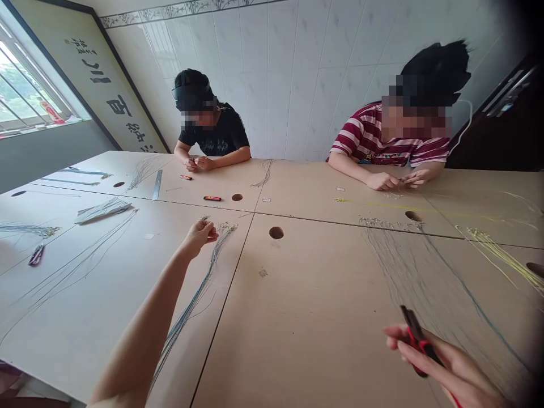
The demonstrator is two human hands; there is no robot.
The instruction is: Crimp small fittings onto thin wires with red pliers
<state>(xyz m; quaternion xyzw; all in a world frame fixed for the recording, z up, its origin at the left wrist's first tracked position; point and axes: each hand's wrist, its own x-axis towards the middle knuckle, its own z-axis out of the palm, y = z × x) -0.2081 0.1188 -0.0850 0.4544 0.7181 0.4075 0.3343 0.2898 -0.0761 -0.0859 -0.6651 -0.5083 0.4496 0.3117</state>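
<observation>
My left hand (pixel 199 235) reaches out over the table, its fingers pinched together beside the metal-tipped end of a bundle of blue-grey cords (pixel 208 266). Whatever lies between those fingertips is hidden. A few tiny metal-looking bits (pixel 204 218) show just past the knuckles. At the lower right, my right hand (pixel 446 362) is closed around pliers (pixel 414 334) with red-and-black handles, their dark jaws pointing up and away. Thin grey cords (pixel 395 266) with small ends in a row lie beyond the pliers.
Two people sit across the table (pixel 297 317), hands on its far side. Around lie yellow cords (pixel 501 255), a steel ruler (pixel 157 185), a red-and-black box cutter (pixel 212 198), a bundle of pale strips (pixel 104 211) and more cords. Round holes (pixel 276 233) pierce the tabletop.
</observation>
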